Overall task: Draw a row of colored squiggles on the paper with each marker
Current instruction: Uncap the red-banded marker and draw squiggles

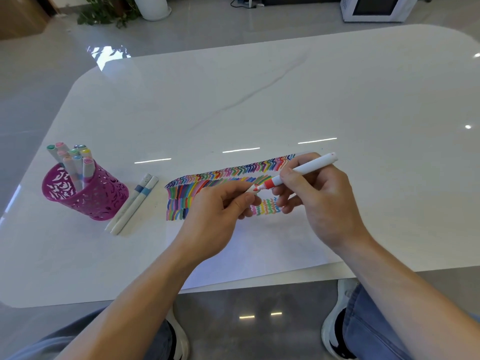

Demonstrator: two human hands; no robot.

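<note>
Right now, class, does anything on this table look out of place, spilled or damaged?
Two white markers with blue bands lie loose on the white table beside the pink perforated pen holder, while the other markers stand inside it. Nothing looks spilled or damaged.

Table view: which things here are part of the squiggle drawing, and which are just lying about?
For the job: paper; red marker in the right hand; its cap, pinched by the left hand; markers in the pink cup; two markers lying beside it.
Just about: potted plant; white appliance on the floor.
</note>
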